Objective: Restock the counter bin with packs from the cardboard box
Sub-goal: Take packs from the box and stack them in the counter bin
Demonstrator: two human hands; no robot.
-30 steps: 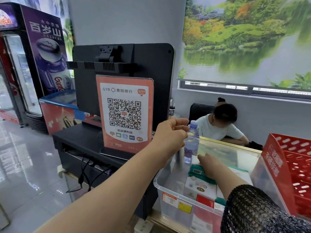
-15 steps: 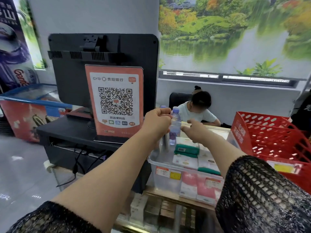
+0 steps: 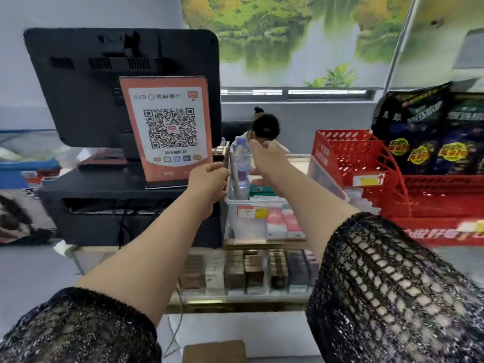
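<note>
The clear counter bin [image 3: 251, 218] sits on the glass counter, holding white, pink and green packs [image 3: 284, 222]. The left hand [image 3: 209, 180] curls at its left rim; the right hand [image 3: 267, 155], loosely fisted, hovers above; grips unclear.

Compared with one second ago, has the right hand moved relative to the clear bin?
Yes. The right hand has risen from the packs inside the clear bin to beside the water bottle top.

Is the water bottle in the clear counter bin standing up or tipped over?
Upright. The water bottle stands in the clear bin's left end, cap up, above the rim.
</note>
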